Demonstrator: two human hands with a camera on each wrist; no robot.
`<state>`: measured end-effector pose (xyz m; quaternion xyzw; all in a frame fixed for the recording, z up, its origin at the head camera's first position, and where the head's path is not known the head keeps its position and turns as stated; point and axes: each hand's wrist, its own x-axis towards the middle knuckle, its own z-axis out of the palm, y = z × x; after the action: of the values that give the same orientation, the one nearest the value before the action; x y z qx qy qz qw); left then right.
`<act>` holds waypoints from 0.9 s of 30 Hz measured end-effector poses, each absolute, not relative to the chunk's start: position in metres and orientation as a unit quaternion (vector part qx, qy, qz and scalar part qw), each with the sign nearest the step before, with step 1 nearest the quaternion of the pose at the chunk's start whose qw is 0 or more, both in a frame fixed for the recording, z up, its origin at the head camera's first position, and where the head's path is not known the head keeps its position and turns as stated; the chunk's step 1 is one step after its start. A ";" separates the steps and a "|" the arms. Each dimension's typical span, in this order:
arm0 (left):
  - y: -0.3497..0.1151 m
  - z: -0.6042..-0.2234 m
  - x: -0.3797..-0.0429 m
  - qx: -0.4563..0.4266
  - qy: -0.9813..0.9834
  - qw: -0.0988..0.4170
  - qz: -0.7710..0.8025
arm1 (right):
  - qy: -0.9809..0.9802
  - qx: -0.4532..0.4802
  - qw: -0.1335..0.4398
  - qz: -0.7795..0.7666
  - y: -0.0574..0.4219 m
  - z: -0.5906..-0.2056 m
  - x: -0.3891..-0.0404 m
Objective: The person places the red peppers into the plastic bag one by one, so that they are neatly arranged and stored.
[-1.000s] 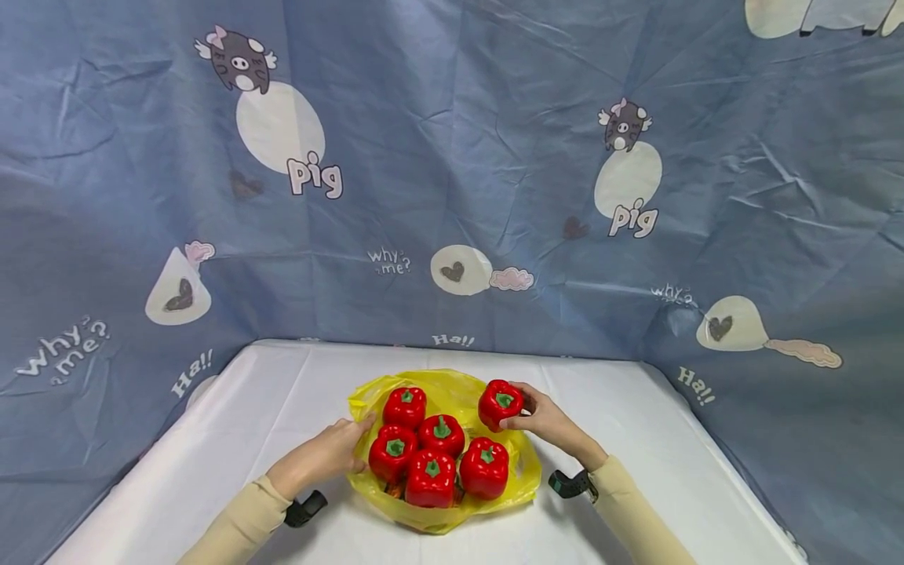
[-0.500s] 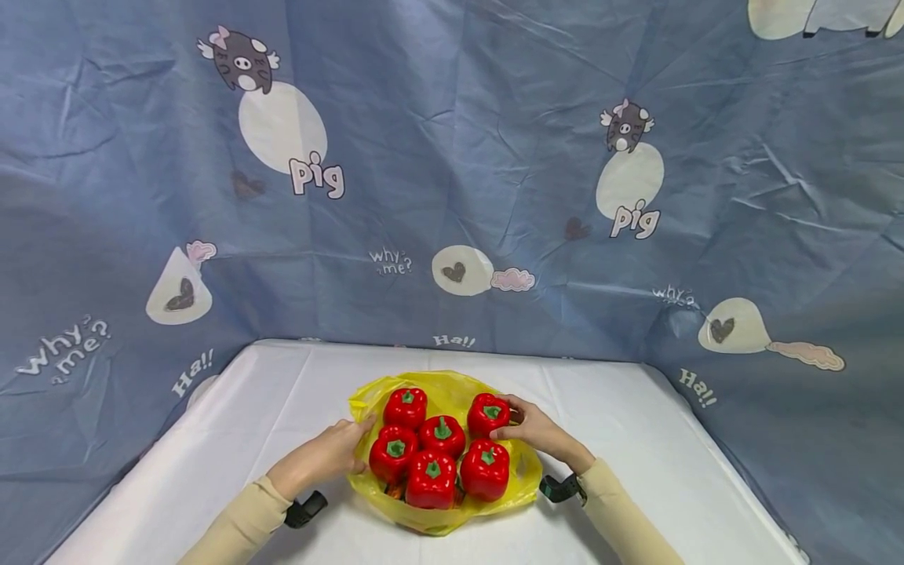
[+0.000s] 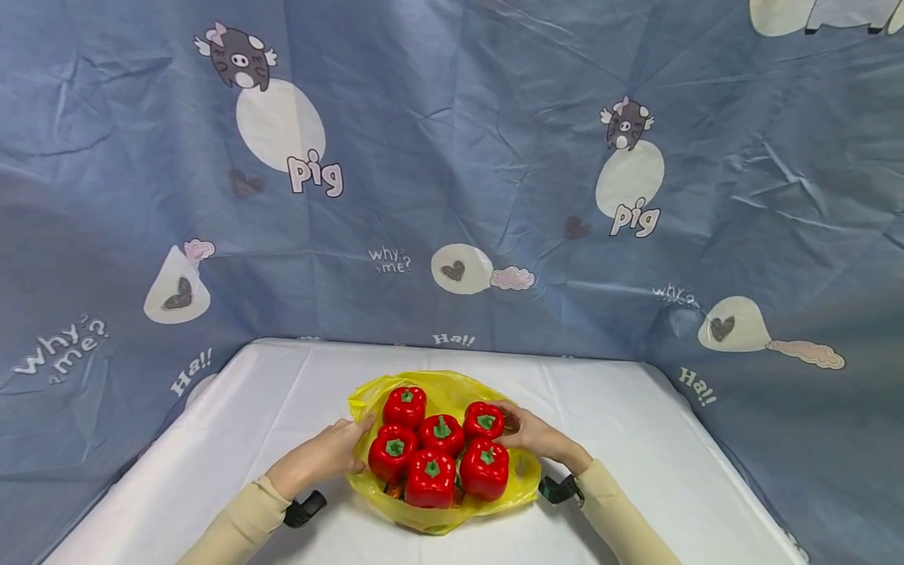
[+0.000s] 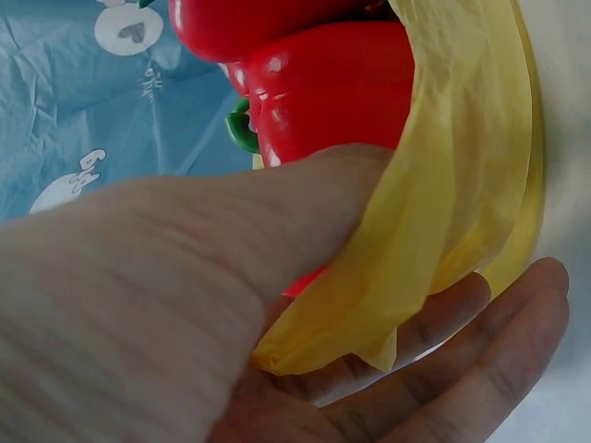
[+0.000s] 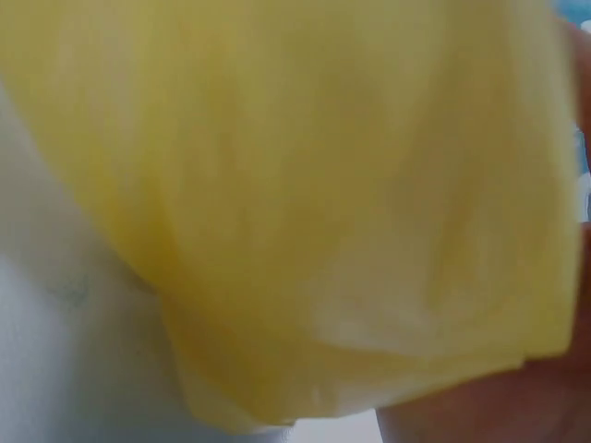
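Note:
Red bell peppers with green stems, among them a front one (image 3: 430, 479), fill an opened yellow plastic bag (image 3: 452, 383). My left hand (image 3: 328, 451) holds the bag's left rim; in the left wrist view the thumb lies inside the bag (image 4: 462, 175), the other fingers outside it, beside a bell pepper (image 4: 332, 88). Over the bag's right side, my right hand (image 3: 531, 433) grips the right-hand bell pepper (image 3: 483, 421), fingers behind it and thumb in front. Yellow plastic (image 5: 351, 203) covers most of the right wrist view, hiding that pepper.
The bag stands on a white-covered table (image 3: 297, 408). A blue printed cloth (image 3: 452, 157) hangs behind and along both sides. Orange-brown bits (image 3: 394, 490) show under the front peppers. Black wrist cameras (image 3: 305, 509) sit below both wrists.
My right hand has lowered the bell pepper and moved it left and nearer, down among the other peppers in the bag. My left hand stays at the rim.

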<state>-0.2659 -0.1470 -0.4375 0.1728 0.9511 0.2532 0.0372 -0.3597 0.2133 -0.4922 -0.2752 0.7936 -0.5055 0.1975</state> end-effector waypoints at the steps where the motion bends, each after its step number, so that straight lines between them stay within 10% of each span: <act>1: -0.147 -0.438 -0.266 0.174 0.951 0.035 0.252 | 0.792 -0.279 0.202 -0.504 0.214 -0.492 -0.360; 13: -0.146 -0.439 -0.267 0.176 0.950 0.042 0.254 | 0.767 -0.309 0.212 -0.521 0.224 -0.490 -0.357; 27: -0.162 -0.419 -0.267 0.184 0.945 0.065 0.262 | 0.833 -0.280 0.098 -0.467 0.259 -0.458 -0.340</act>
<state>-0.2671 -0.1616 -0.4194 0.1839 0.9452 0.2618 0.0651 -0.3402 0.2591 -0.4577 -0.2803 0.8327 -0.4673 0.0978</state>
